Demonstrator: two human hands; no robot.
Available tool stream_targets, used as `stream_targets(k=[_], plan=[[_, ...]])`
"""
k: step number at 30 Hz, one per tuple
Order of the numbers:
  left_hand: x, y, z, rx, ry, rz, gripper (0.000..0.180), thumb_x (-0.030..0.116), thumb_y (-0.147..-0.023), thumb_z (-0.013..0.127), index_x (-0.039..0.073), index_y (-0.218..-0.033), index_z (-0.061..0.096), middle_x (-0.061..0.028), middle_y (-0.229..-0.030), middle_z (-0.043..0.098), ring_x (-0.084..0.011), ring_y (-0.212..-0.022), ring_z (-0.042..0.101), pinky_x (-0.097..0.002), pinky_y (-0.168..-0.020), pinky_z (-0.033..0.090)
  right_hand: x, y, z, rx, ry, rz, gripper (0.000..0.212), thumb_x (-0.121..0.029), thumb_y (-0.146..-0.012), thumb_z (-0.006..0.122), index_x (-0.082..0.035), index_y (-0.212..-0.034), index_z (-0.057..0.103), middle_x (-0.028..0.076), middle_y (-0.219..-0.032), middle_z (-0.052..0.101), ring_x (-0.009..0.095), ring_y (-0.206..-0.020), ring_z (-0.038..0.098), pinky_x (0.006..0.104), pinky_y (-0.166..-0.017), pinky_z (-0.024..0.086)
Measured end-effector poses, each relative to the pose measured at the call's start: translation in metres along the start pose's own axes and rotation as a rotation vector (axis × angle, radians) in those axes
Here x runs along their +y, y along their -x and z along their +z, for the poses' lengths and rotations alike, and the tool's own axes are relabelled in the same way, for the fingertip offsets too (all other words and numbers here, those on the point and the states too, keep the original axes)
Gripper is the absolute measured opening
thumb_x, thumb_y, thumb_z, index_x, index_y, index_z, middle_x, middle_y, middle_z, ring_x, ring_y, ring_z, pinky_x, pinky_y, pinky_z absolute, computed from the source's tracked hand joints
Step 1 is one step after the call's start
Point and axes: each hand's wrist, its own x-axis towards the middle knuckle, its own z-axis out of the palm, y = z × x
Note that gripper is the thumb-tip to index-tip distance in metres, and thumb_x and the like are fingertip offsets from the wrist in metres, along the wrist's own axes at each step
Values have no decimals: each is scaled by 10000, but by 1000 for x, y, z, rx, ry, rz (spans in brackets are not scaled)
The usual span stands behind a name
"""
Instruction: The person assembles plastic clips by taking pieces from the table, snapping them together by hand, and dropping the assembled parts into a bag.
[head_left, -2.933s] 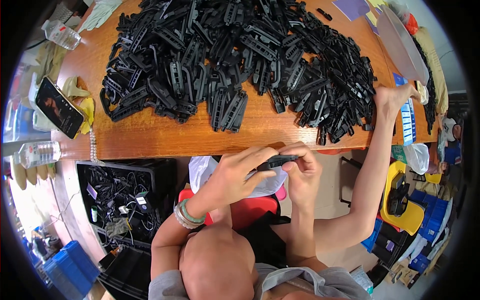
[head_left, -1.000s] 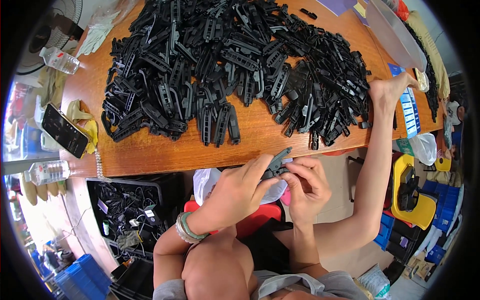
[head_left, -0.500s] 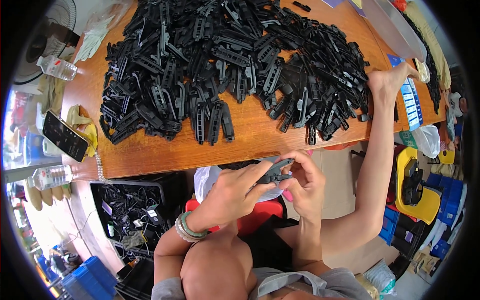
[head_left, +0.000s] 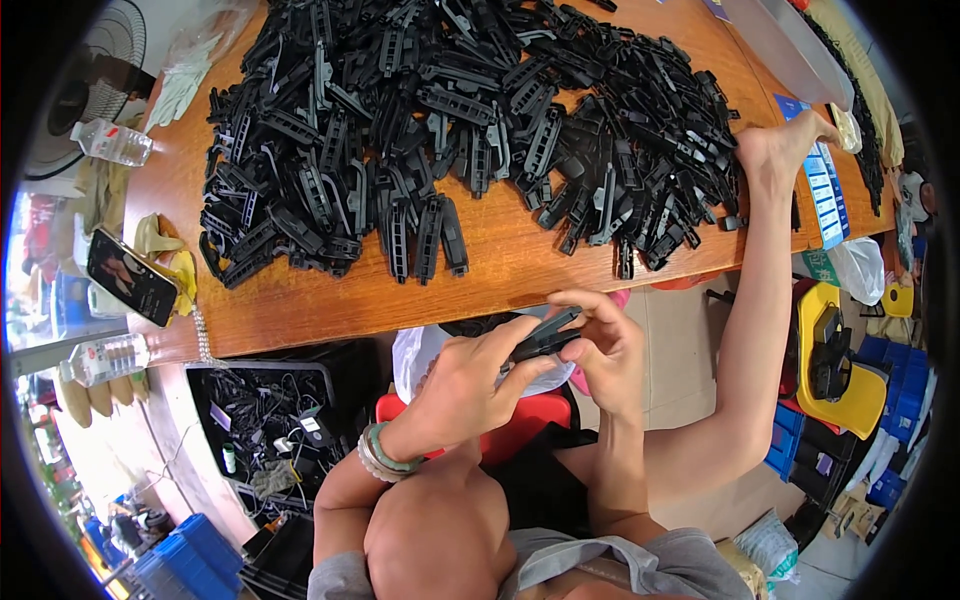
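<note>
My left hand (head_left: 463, 385), with bracelets at its wrist, pinches a small, elongated black plastic part (head_left: 545, 336) between thumb and fingers, just off the table's near edge. Around the far end of that part, my right hand (head_left: 612, 352) is curved with thumb and fingers apart. Its thumb touches the part or lies very close to it; I cannot tell which. Beyond both hands, a large heap of similar long black plastic parts (head_left: 430, 110) covers much of the wooden table (head_left: 330, 315). The exact kind of part is not clear.
A phone (head_left: 132, 277) leans at the table's left side, between two plastic bottles (head_left: 112, 143). Below the table stands a black bin (head_left: 205, 400) of dark pieces. My bare leg (head_left: 745, 350) stretches up to the table's right side. A yellow chair (head_left: 850, 400) stands right.
The black part in my left hand has turned, and its two prongs no longer show apart. My right fingers have spread and moved off its end.
</note>
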Motion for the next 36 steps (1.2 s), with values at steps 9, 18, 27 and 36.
stream_targets(k=[9, 18, 27, 36], plan=[[-2, 6, 3, 27, 86, -58, 367, 125, -785, 695, -28, -1079, 535, -177, -765, 615, -318, -633, 615, -334, -534, 473, 11, 4, -1, 21, -4, -28, 217, 51, -770, 642, 37, -980, 589, 9, -801, 561, 71, -744, 517, 213, -687, 430], [-15, -5, -26, -85, -22, 6, 307, 129, -771, 694, -8, -1028, 594, -162, -807, 627, -317, -676, 610, -345, -586, 480, 1, 5, -8, -106, 86, 145, 193, 31, -756, 668, 39, -942, 615, 49, -866, 577, 106, -749, 553, 224, -654, 462], [-17, -105, 24, 185, -379, 376, 112, 85, -783, 632, -3, -829, 581, -132, -755, 561, -285, -684, 600, -359, -569, 476, -14, -21, -5, 682, 1119, -293, 150, -5, -739, 681, 6, -872, 612, 87, -808, 547, 187, -666, 563, 293, -597, 444], [-26, -110, 15, 255, -553, 90, 150, 117, -742, 659, 3, -765, 565, -132, -759, 570, -278, -662, 593, -364, -574, 474, 8, -22, 11, 519, 1176, -340, 137, -7, -734, 658, -13, -833, 563, 114, -851, 551, 285, -730, 563, 379, -619, 441]])
